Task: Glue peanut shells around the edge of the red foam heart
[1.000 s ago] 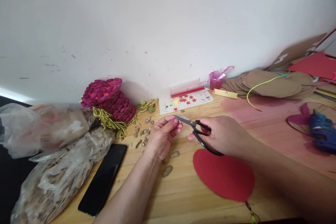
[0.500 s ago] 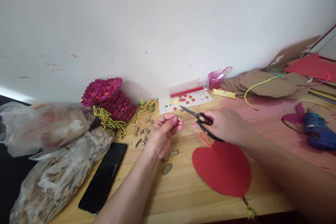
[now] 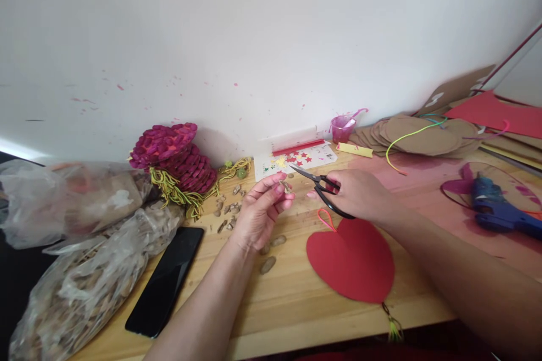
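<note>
Scissors (image 3: 305,174), gripped in the right hand (image 3: 359,194), have swung off the peanut shell (image 3: 286,187) that the left hand (image 3: 261,207) pinches in its fingers (image 3: 270,198), seemingly for steadiness, beyond and left of the red heart (image 3: 350,262).

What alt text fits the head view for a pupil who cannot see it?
A person's right hand holds scissors near a small brownish piece pinched in the left hand. A red heart and black phone lie on the wooden table.
</note>
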